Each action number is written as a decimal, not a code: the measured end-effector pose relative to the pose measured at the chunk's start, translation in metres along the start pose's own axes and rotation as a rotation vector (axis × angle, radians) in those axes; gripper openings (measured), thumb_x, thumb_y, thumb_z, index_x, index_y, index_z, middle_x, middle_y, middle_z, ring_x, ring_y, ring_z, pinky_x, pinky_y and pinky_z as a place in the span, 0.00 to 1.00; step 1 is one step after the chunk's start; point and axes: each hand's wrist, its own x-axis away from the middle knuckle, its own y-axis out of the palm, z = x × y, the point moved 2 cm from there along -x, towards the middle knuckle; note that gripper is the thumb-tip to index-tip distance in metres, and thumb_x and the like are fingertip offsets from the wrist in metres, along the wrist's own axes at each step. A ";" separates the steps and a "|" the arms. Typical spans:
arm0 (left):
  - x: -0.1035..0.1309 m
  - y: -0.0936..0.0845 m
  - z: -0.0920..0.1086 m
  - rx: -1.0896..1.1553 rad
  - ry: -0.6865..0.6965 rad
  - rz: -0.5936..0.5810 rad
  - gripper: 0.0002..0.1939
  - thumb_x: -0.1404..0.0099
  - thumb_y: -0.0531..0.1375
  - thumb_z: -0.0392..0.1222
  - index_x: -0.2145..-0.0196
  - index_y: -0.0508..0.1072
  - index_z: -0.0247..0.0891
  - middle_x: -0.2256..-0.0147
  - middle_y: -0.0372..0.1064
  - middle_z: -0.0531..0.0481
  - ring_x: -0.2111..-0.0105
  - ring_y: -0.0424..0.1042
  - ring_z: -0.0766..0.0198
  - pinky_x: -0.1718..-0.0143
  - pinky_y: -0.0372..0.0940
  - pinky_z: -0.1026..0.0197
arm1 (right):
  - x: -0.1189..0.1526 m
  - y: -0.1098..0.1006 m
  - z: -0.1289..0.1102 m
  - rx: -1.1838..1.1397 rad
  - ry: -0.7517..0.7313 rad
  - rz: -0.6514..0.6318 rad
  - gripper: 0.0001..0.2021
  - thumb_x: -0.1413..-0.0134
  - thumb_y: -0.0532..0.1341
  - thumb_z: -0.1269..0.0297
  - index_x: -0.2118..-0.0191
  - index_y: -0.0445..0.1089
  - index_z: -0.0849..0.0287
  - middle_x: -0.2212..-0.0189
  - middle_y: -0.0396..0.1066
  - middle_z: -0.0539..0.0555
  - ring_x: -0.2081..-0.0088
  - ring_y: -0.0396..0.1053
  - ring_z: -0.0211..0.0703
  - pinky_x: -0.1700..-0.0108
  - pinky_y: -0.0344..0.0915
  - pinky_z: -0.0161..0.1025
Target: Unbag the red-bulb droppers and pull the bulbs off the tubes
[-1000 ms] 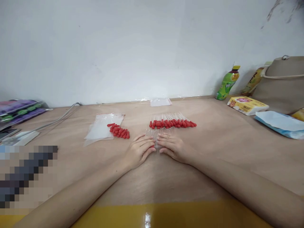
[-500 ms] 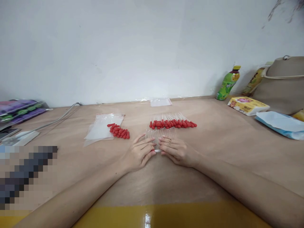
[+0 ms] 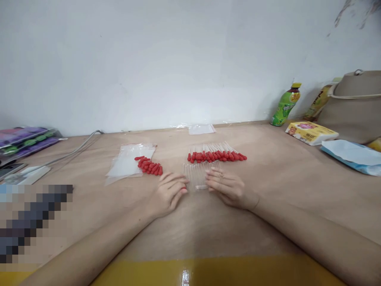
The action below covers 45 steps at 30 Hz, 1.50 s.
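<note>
A row of clear, thin tubes point(image 3: 193, 174) lies side by side on the table between my hands. My left hand point(image 3: 170, 193) rests at the row's left end, a small red rubber bulb point(image 3: 184, 188) pinched between thumb and fingers. From the fingers of my right hand point(image 3: 226, 186) a clear tube point(image 3: 201, 186) sticks out sideways toward the left, over the lower part of the row. Behind the row lie several clear droppers with red bulbs point(image 3: 217, 155), their bulbs toward me. A pile of loose red bulbs point(image 3: 152, 167) sits beyond my left hand.
Clear plastic bags point(image 3: 125, 163) lie at left, partly under the bulb pile. Another bag point(image 3: 201, 129) is by the wall. A cable point(image 3: 77, 150) crosses the left side. A green bottle point(image 3: 285, 105), tissue pack point(image 3: 311, 133), blue-white packet point(image 3: 351, 157) and beige bag point(image 3: 353, 109) stand at right.
My hands have drawn apart: the left moved left with the red bulb, the right slightly right with the clear tube. More of the tube row now shows between them.
</note>
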 end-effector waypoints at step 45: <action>-0.014 0.028 -0.011 0.166 -0.519 -0.437 0.47 0.45 0.55 0.63 0.38 0.38 0.39 0.38 0.32 0.33 0.39 0.38 0.43 0.44 0.48 0.40 | -0.009 0.027 0.020 0.150 0.508 -0.145 0.09 0.48 0.53 0.71 0.65 0.71 0.62 0.74 0.69 0.55 0.68 0.64 0.42 0.63 0.55 0.40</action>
